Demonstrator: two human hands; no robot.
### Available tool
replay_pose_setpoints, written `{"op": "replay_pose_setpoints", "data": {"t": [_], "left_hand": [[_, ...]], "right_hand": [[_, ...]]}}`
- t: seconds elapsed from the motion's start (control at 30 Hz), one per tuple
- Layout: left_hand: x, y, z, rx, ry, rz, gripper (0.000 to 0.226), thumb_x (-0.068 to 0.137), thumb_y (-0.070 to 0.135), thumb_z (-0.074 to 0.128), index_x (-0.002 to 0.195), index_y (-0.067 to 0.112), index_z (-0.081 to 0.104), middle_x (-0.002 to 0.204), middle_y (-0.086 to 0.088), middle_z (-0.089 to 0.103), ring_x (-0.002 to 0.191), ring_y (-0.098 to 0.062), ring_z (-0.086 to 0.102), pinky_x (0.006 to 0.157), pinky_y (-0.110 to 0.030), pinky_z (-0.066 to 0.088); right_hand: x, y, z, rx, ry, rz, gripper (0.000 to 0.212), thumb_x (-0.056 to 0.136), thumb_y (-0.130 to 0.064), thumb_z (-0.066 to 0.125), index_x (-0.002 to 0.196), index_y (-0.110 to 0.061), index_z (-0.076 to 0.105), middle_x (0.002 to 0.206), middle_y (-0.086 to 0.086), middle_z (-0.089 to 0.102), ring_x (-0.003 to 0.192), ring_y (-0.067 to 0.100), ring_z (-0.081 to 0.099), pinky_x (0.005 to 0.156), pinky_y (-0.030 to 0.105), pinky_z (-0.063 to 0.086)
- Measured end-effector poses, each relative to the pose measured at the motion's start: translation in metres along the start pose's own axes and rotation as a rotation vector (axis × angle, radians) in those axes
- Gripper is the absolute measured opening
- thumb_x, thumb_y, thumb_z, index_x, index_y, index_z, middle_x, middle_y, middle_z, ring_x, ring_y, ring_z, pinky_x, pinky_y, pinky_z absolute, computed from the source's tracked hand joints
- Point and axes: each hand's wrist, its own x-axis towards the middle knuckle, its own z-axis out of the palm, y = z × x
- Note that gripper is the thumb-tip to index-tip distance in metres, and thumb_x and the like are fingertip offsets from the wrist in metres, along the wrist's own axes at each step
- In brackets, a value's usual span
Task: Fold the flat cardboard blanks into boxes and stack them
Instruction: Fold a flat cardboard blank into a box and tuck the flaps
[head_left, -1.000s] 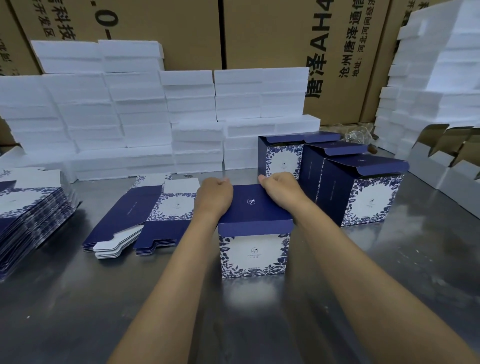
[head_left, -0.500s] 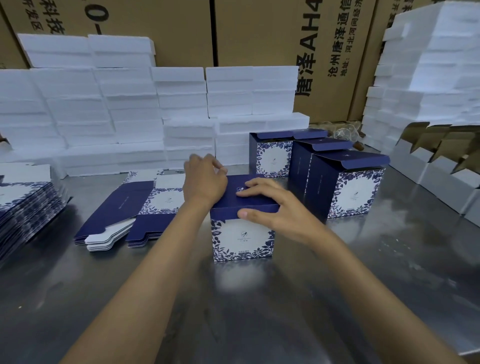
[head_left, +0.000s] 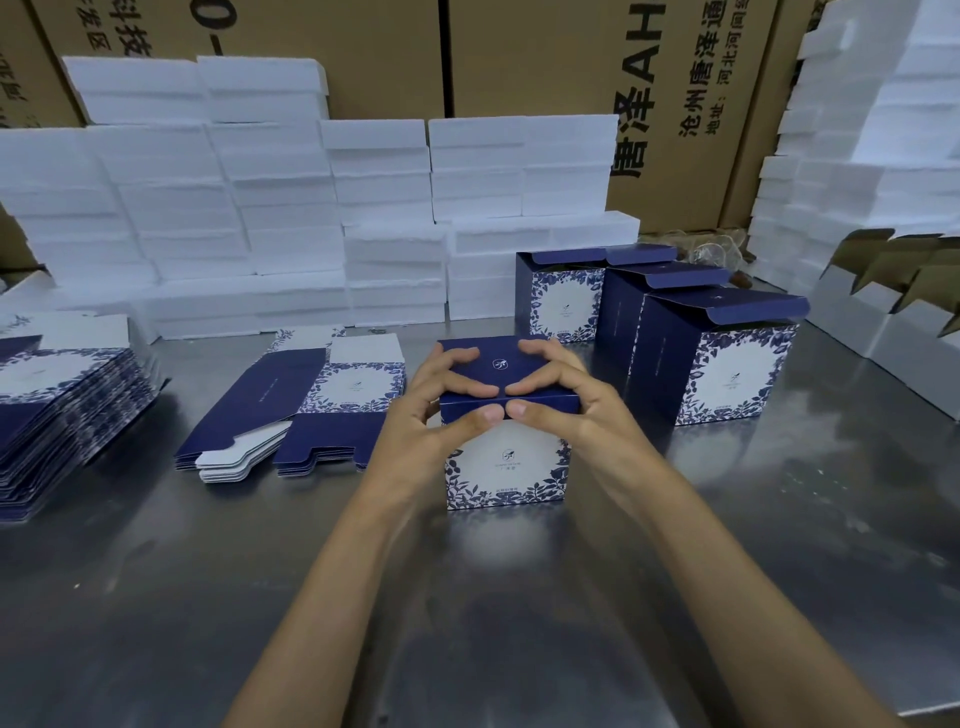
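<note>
Brown cartons (head_left: 519, 57) with printed lettering fill the wall behind my workspace, and white foam blocks (head_left: 218, 208) are stacked in front of them along the back of the steel tabletop (head_left: 156, 597). At the far left edge I see a thick pile of flat blanks (head_left: 57, 410), blue and white with a leaf pattern. Just right of it, nearer the middle, a smaller pile of blanks (head_left: 306, 410) lies fanned out, white tabs sticking toward me. In the centre stands the folded box (head_left: 506, 457), upright on the tabletop, its dark blue lid closed. My left hand (head_left: 415, 426) grips the lid's left side, fingers curled over the top and thumb pressed on the front lip. My right hand (head_left: 587, 410) mirrors it on the right side, fingertips nearly meeting the left ones at the lid's middle. Behind and to the right, three finished boxes (head_left: 722, 364) stand close together with their lids raised. At the far right, another foam stack (head_left: 872, 156) rises, with open white cartons (head_left: 893, 322) at its base.
</note>
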Motion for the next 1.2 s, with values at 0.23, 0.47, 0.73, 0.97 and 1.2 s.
{"op": "replay_pose_setpoints", "data": {"t": [0.23, 0.47, 0.73, 0.97, 1.2], "left_hand": [[0.003, -0.005, 0.001, 0.004, 0.029, 0.008, 0.010, 0.071, 0.030, 0.079, 0.081, 0.030, 0.076, 0.122, 0.018, 0.067, 0.142, 0.004, 0.034, 0.109, -0.038, 0.039], [0.006, -0.005, -0.013, -0.029, -0.066, -0.033, 0.013, 0.072, 0.028, 0.078, 0.085, 0.029, 0.078, 0.131, 0.014, 0.065, 0.144, 0.006, 0.030, 0.111, -0.038, 0.037], [0.008, -0.006, -0.021, -0.088, -0.107, -0.046, 0.014, 0.072, 0.023, 0.078, 0.085, 0.024, 0.080, 0.127, 0.007, 0.069, 0.142, 0.003, 0.035, 0.103, -0.029, 0.042], [0.006, -0.006, -0.031, -0.201, -0.094, -0.064, 0.013, 0.070, 0.022, 0.083, 0.082, 0.020, 0.079, 0.124, -0.004, 0.071, 0.139, -0.003, 0.043, 0.107, -0.033, 0.039], [0.002, -0.005, -0.028, -0.141, -0.086, -0.032, 0.015, 0.074, 0.023, 0.079, 0.089, 0.018, 0.077, 0.128, 0.006, 0.069, 0.140, 0.000, 0.042, 0.100, -0.016, 0.044]], "right_hand": [[0.002, 0.006, 0.000, -0.038, 0.090, -0.045, 0.012, 0.080, -0.009, 0.083, 0.087, -0.017, 0.079, 0.132, -0.012, 0.065, 0.143, -0.004, 0.035, 0.118, 0.028, 0.024], [0.000, 0.006, -0.009, -0.049, -0.014, -0.039, 0.019, 0.077, -0.025, 0.080, 0.096, -0.026, 0.080, 0.137, -0.018, 0.061, 0.145, -0.009, 0.028, 0.109, 0.015, 0.026], [0.000, 0.010, -0.015, -0.059, -0.033, -0.071, 0.020, 0.082, -0.029, 0.076, 0.101, -0.027, 0.081, 0.139, -0.016, 0.060, 0.146, -0.007, 0.027, 0.113, 0.024, 0.025], [0.000, 0.005, -0.019, -0.104, -0.060, -0.074, 0.020, 0.088, -0.024, 0.072, 0.106, -0.021, 0.079, 0.141, -0.016, 0.060, 0.147, -0.006, 0.026, 0.116, 0.025, 0.025], [-0.004, -0.002, -0.024, -0.139, 0.014, -0.064, 0.019, 0.086, -0.010, 0.075, 0.105, -0.011, 0.079, 0.127, -0.008, 0.071, 0.142, -0.001, 0.040, 0.118, 0.041, 0.037]]}}
